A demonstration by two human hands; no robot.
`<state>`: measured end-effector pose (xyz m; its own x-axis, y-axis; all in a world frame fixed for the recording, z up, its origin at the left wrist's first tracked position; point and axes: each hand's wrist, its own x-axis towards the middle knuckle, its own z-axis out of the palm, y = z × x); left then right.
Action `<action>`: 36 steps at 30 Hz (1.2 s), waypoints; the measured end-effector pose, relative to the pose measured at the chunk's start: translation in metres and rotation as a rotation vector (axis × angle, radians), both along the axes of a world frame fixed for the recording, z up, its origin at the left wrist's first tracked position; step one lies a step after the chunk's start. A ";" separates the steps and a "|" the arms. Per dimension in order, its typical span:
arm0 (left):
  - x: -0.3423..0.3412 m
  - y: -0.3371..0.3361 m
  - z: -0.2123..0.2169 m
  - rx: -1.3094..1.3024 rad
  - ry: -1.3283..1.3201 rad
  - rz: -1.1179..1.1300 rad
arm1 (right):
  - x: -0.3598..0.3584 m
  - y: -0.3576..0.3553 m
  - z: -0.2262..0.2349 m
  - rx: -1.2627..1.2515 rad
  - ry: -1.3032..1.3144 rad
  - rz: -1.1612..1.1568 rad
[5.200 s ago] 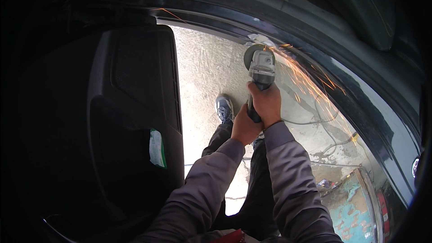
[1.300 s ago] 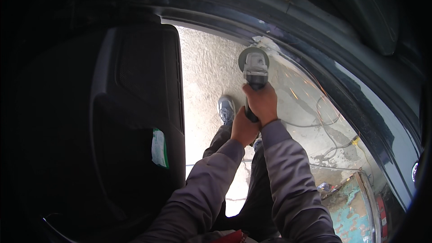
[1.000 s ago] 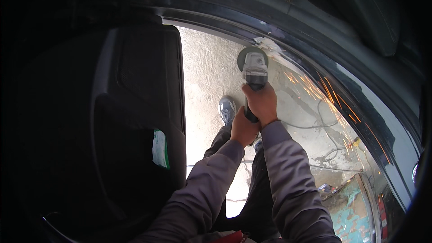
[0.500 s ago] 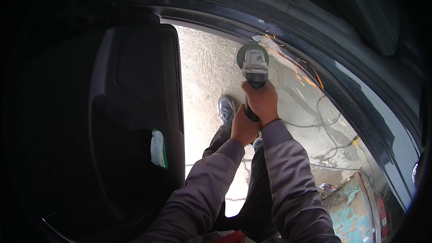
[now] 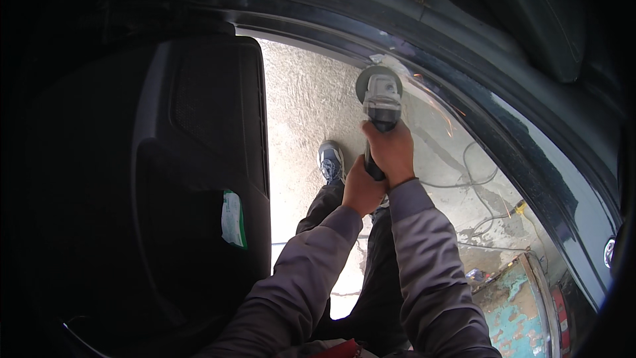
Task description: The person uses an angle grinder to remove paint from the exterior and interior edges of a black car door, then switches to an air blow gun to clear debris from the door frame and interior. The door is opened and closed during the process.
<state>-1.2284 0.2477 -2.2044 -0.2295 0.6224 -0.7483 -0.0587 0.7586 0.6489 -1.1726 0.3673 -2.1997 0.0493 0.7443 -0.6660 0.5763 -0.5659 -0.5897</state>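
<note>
**Grinder held against a car door frame**

Head view: both hands grip a grey angle grinder (image 5: 379, 103) out in front of the person, up near the middle of the picture. The right hand (image 5: 392, 152) wraps the body of the tool just behind its head, fingers curled tight around it. The left hand (image 5: 362, 189) sits lower and closer in, closed around the rear of the black handle, touching the right wrist. The disc end of the grinder meets the curved dark door frame (image 5: 503, 93), and a few thin orange sparks (image 5: 440, 109) streak off to the right; whether the disc actually touches the metal is hard to tell from here. Grey sleeves (image 5: 424, 258) run in from the lower edge. Below the hands lies a rough concrete floor (image 5: 298, 99), with a grey shoe (image 5: 330, 162) on it and a loose cable (image 5: 474, 172) to the right. A dark inner door panel (image 5: 192, 159) fills the left, with a white and green paper (image 5: 232, 217) tucked in its pocket.
</note>
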 end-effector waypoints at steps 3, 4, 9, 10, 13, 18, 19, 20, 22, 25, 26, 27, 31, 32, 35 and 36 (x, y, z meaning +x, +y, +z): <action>-0.002 0.001 0.004 -0.023 0.005 -0.030 | -0.001 -0.001 0.002 -0.001 -0.019 0.005; -0.003 0.001 0.004 -0.029 0.011 -0.040 | -0.001 -0.001 0.003 -0.025 -0.029 0.006; -0.004 -0.003 0.000 -0.031 -0.023 -0.012 | -0.004 0.000 0.006 -0.036 0.001 -0.014; -0.005 -0.003 0.000 -0.025 0.015 -0.022 | -0.005 0.000 0.006 -0.033 0.023 0.002; -0.007 -0.003 -0.001 -0.019 0.026 -0.005 | -0.008 0.001 0.006 -0.028 0.024 0.000; -0.008 -0.002 0.001 -0.024 -0.009 0.025 | -0.010 0.002 0.005 -0.032 0.022 0.024; -0.008 -0.002 0.002 -0.032 -0.001 0.016 | -0.010 0.002 0.005 -0.039 0.014 0.014; -0.007 -0.002 0.002 -0.041 0.008 0.007 | -0.010 0.001 0.005 -0.044 0.017 0.031; -0.005 -0.003 0.004 -0.011 0.006 0.047 | -0.009 0.000 0.005 -0.032 0.027 0.039; -0.003 -0.004 0.004 0.001 0.031 0.038 | -0.007 -0.002 0.002 -0.014 0.012 0.036; -0.002 -0.004 0.004 -0.002 0.040 0.025 | -0.006 -0.003 0.001 -0.012 0.008 0.035; -0.002 -0.004 0.003 -0.005 0.048 0.012 | -0.005 -0.003 0.000 -0.010 0.004 0.034; -0.001 -0.004 -0.006 -0.004 0.042 0.002 | -0.002 -0.001 -0.004 -0.014 -0.016 0.032; 0.000 -0.004 -0.008 0.000 0.035 0.007 | -0.001 0.000 -0.005 -0.002 -0.003 0.027; -0.001 -0.002 -0.014 -0.003 0.051 -0.016 | -0.002 0.001 -0.007 0.029 0.049 0.002; -0.001 -0.002 -0.015 0.021 0.030 0.011 | -0.003 0.002 -0.008 0.035 0.074 -0.011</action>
<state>-1.2292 0.2457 -2.2199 -0.2587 0.6355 -0.7275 -0.0472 0.7439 0.6666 -1.1760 0.3690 -2.2073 0.0090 0.7667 -0.6419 0.5239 -0.5504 -0.6501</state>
